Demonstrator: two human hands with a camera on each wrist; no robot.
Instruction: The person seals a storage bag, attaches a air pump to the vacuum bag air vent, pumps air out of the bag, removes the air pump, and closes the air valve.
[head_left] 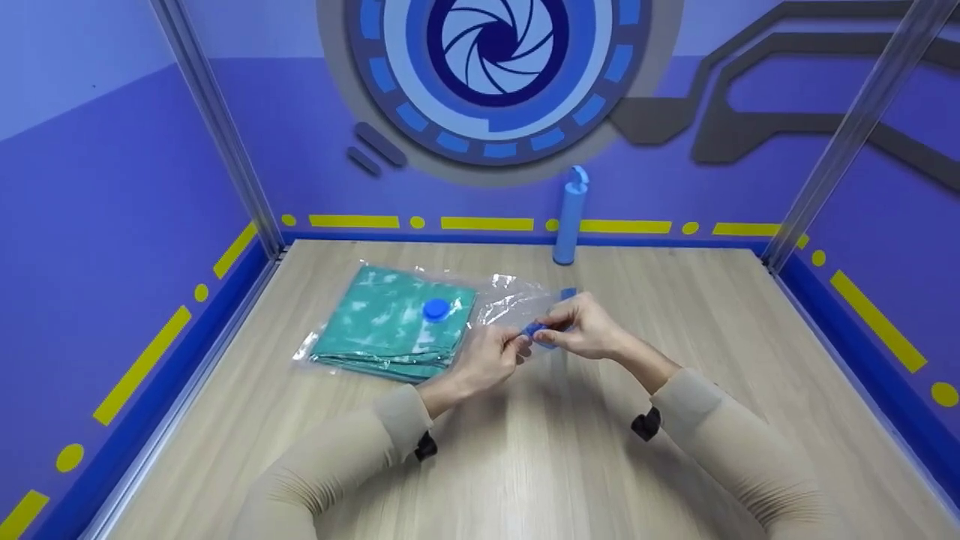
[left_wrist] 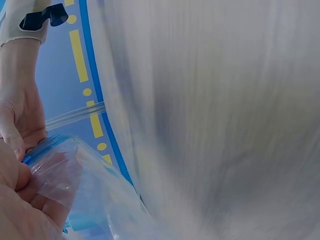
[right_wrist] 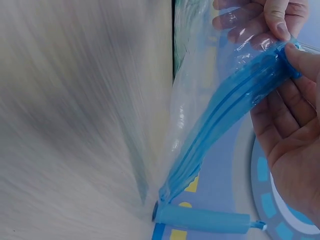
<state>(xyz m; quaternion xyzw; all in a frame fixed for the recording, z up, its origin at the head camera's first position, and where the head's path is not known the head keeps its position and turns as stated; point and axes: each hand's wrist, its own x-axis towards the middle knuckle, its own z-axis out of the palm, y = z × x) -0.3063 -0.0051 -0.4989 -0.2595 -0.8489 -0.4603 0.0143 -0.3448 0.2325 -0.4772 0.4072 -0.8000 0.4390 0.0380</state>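
Note:
A clear vacuum storage bag (head_left: 514,298) lies on the table with a folded green cloth (head_left: 382,311) inside and a round blue valve cap (head_left: 436,309) on top. Its open-end side, edged by a blue zip strip (right_wrist: 235,97), is lifted off the table. My left hand (head_left: 486,358) pinches the near corner of that edge. Close beside it, my right hand (head_left: 589,330) pinches a small blue zip slider (right_wrist: 288,59) on the strip between thumb and fingers. Whether the zip is sealed cannot be told.
A blue hand pump (head_left: 570,221) stands upright at the back of the wooden table (head_left: 675,300), near the back wall. Purple side panels and metal posts (head_left: 225,127) enclose the table on the left, back and right.

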